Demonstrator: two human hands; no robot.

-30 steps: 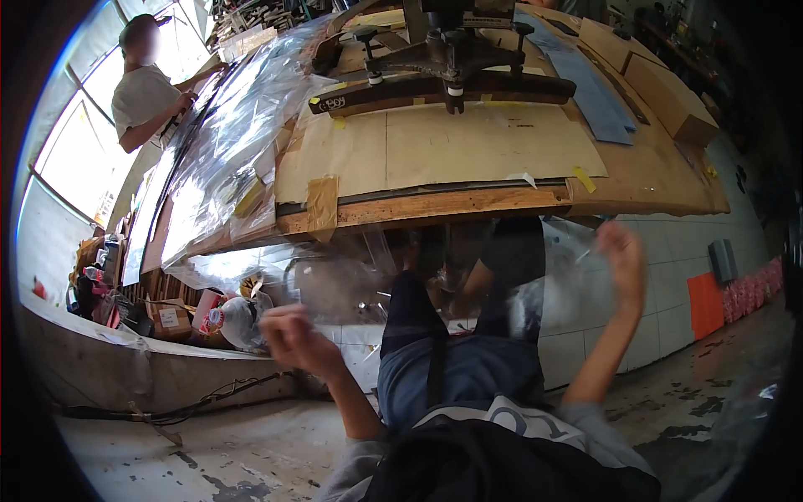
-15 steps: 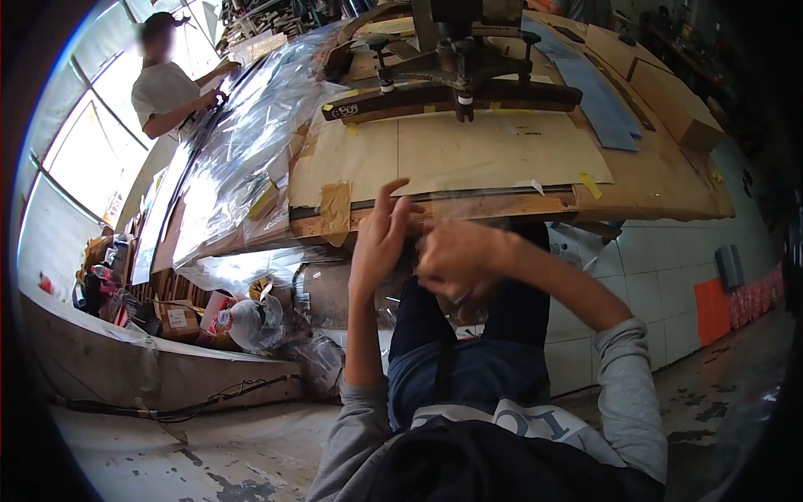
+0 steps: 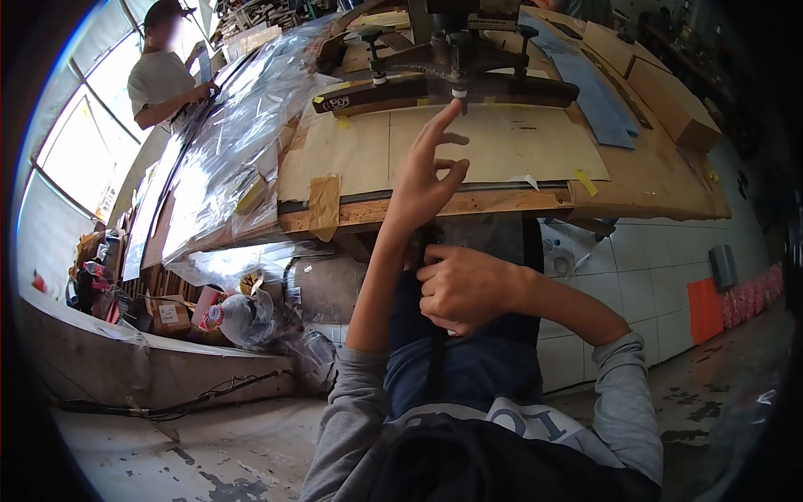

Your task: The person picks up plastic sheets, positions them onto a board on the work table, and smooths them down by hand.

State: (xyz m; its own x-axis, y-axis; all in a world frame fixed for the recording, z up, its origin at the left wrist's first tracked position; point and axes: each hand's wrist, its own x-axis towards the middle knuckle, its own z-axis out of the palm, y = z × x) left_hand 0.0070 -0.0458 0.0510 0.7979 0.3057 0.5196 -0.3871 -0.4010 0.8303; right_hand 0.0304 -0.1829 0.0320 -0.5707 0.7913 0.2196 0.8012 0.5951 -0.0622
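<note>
My left hand (image 3: 425, 180) is raised over the front edge of the worktable (image 3: 502, 203). Its fingers are stretched and apart, the index finger pointing up toward the dark metal clamp frame (image 3: 460, 71); whether it touches the frame I cannot tell. Over my lap, my right hand (image 3: 470, 290) is closed in a fist. A faint clear plastic sheet (image 3: 485, 230) stands up from this fist, its lower part hidden by the fingers. Beyond my left hand lies a flat tan board (image 3: 519, 155), under a curved dark wooden bar (image 3: 535, 92) marked with writing.
Clear plastic film (image 3: 226, 142) covers the table's left side, where another person (image 3: 163, 88) stands. Blue strips (image 3: 598, 105) and a cardboard box (image 3: 673, 105) lie at the right. A large plastic bottle (image 3: 242, 318) and a small carton (image 3: 170, 316) sit low at the left.
My left hand has moved up and forward, away from my right hand, with its index finger now extended. My right hand has dropped slightly toward my lap along with the clear plastic.
</note>
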